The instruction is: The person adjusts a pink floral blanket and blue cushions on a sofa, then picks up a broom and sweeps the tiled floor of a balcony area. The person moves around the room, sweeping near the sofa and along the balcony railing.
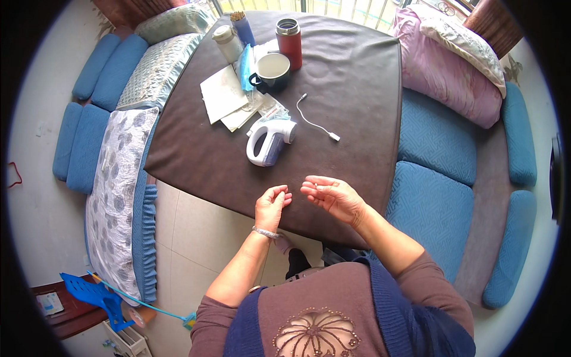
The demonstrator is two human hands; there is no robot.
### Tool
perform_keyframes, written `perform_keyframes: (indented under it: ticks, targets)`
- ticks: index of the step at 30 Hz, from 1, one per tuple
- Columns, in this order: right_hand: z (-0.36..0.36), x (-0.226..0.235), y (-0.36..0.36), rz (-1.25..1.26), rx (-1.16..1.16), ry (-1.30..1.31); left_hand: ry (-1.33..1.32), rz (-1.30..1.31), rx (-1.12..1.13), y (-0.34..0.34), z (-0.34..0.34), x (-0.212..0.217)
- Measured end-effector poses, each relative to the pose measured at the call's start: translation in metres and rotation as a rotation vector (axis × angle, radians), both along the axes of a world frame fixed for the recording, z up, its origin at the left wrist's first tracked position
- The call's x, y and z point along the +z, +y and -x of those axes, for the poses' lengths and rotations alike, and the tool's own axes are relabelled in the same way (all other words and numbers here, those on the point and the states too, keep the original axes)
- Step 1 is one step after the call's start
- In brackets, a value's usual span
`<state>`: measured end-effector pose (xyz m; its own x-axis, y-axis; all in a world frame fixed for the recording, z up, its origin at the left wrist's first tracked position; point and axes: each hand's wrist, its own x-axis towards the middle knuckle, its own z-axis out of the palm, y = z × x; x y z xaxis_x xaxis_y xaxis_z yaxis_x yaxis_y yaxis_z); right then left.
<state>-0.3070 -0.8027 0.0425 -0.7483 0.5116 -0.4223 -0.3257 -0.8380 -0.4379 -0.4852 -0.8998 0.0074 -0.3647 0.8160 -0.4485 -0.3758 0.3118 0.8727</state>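
Head: hands (272, 205) (336, 199) nr loop-handled plas. device (273, 147)

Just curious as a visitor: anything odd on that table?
Mildly: the red flask beside the mug stands lidless, and the white cable right of the handheld appliance lies loose, plugged into nothing. No spill shows.

Head-mounted fisheye looks steeply down from above the wearer's torso (318, 288) at 6 o'clock, facing across the bench (351, 107) toward 12 o'clock at close range.
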Motion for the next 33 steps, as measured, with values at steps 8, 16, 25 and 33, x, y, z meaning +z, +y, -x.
perform_keyframes:
  ticks: [8, 16, 25, 33]
  targets:
    - [0.0, 0.003, 0.002, 0.042, 0.055, 0.126, -0.34, -0.026, 0.037, 0.001, -0.009, 0.022]
    - [0.072, 0.036, -0.034, -0.294, 0.31, -0.095, -0.696, -0.203, 0.191, -0.039, 0.018, 0.055]
    - [0.21, 0.076, -0.154, -2.006, 0.607, 0.098, -0.653, -0.37, 0.621, -0.189, 0.078, 0.087]
    - [0.313, 0.073, -0.261, -2.227, 0.629, 0.589, -0.578, -0.548, 0.89, -0.315, 0.138, 0.083]
